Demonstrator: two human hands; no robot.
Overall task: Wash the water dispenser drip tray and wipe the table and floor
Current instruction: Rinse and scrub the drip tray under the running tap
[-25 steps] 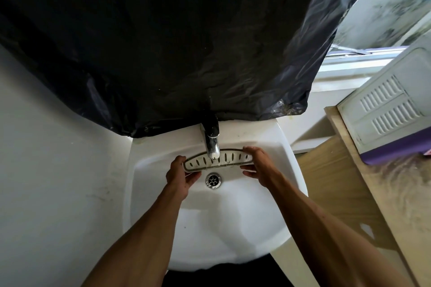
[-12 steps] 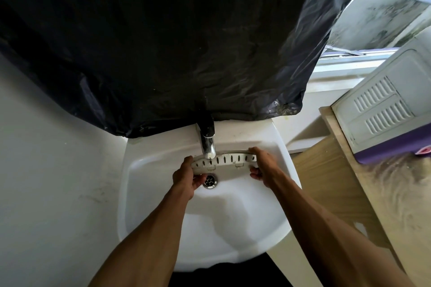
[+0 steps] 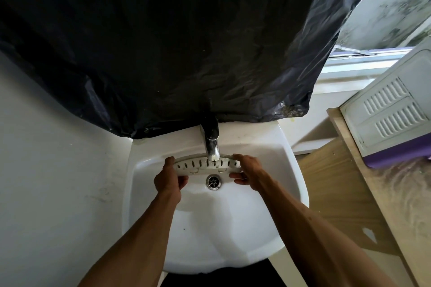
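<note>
A curved white drip tray [image 3: 198, 166] with a row of slots is held across the white sink [image 3: 289, 177], right under the chrome tap [image 3: 212, 147]. My left hand [image 3: 168, 179] grips its left end and my right hand [image 3: 248, 171] grips its right end. The tray is tipped on edge, its slotted face toward me, just above the metal drain [image 3: 213, 181]. The tap spout hides part of the tray's middle. I cannot tell whether water is running.
A black plastic sheet [image 3: 186, 42] hangs over the wall behind the sink. To the right stands a wooden table [image 3: 382, 193] with a white and purple appliance [image 3: 391, 119] on it. A plain white wall [image 3: 46, 170] is on the left.
Both hands have turned the tray from lying flat under the tap to standing on edge, and it has shifted slightly to the left.
</note>
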